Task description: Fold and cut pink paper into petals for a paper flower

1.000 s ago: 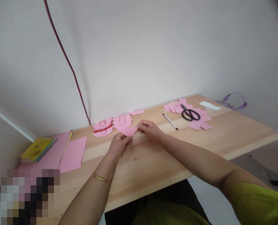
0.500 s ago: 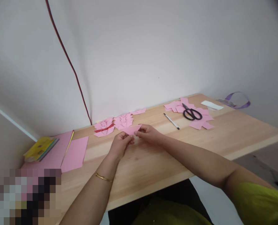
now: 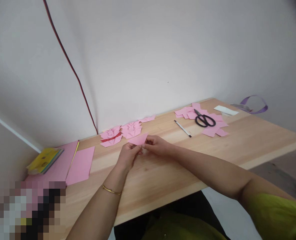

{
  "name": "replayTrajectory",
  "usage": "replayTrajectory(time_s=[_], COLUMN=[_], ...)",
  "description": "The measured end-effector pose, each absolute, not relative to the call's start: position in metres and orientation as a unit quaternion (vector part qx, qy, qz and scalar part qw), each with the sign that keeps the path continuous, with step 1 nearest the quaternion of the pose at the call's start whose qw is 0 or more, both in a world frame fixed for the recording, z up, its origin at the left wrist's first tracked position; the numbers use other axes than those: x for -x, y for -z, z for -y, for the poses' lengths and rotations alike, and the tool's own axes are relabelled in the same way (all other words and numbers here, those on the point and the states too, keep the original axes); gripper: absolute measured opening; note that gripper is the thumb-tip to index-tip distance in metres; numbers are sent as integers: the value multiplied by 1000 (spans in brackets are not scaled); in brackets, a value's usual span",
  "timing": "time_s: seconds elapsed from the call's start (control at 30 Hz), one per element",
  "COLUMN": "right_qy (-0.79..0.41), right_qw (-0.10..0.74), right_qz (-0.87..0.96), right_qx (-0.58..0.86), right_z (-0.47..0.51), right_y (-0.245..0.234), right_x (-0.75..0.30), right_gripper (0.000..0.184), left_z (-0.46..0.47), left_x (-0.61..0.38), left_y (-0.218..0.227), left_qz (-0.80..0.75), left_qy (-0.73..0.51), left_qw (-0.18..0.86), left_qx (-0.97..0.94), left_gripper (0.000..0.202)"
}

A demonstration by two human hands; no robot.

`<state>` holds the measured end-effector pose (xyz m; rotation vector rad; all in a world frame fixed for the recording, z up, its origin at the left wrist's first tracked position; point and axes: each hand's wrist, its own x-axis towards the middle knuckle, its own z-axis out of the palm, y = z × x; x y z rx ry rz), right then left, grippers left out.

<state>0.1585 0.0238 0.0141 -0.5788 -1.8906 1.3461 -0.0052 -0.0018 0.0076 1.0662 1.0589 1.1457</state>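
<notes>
A small folded piece of pink paper (image 3: 138,139) is held between both hands above the middle of the wooden table (image 3: 157,176). My left hand (image 3: 128,156) pinches its lower left edge, and a gold bracelet circles that wrist. On the right side, my right hand (image 3: 157,146) grips the paper with thumb and fingers, the fingertips partly behind it. Just beyond the hands lie folded pink paper pieces (image 3: 131,130), with another group (image 3: 111,141) to their left that has a red strip across it.
Black-handled scissors (image 3: 204,120) rest on pink paper cutouts (image 3: 219,125) at the right. A pen (image 3: 182,128) lies left of them, a white strip (image 3: 226,110) farther right. Pink sheets (image 3: 81,165) and a yellow packet (image 3: 45,160) sit at the left. A wall (image 3: 148,60) stands behind.
The pink paper has shifted slightly left and tilts differently, its right corner raised. Both hands still hold it, the right hand a little lower. The view has moved slightly.
</notes>
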Motion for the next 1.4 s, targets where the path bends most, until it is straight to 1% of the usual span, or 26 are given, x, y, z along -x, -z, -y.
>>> replayTrajectory(time_s=[0.13, 0.33, 0.5, 0.63, 0.87, 1.03, 1.13, 1.2, 1.3, 1.4], right_qy=[-518, -514, -534, -548, -567, -554, -543, -547, -570, -565], right_qw=[368, 345, 327, 331, 334, 358, 366, 364, 376, 400], right_qz=[736, 730, 722, 714, 704, 688, 689, 696, 686, 663], right_qx=[234, 289, 294, 283, 268, 301, 311, 290, 252, 282], right_z=[-25, -29, -32, -32, -32, -33, -33, -32, -30, -32], right_y=[-16, -14, -13, -14, -15, -12, -10, -9, -8, -8], right_x=[-159, -164, -165, -165, -166, -168, -168, -165, -162, -163], right_gripper=[22, 25, 25, 26, 28, 28, 29, 30, 32, 30], left_z=[-2, -12, -16, -15, -12, -12, -7, -3, 0, -2], left_x=[10, 29, 37, 36, 36, 35, 27, 19, 12, 13], left_y=[-5, -10, -12, -13, -19, -18, -18, -17, -15, -10], left_qz=[-473, -491, -482, -438, -400, -376, -377, -392, -419, -442], left_qy=[-517, -544, -556, -566, -551, -564, -554, -539, -553, -564], left_qw=[562, 499, 496, 548, 666, 694, 687, 674, 625, 552], left_qx=[-438, -462, -462, -432, -304, -242, -283, -319, -357, -427], left_gripper=[7, 11, 11, 15, 16, 17, 23, 24, 24, 21])
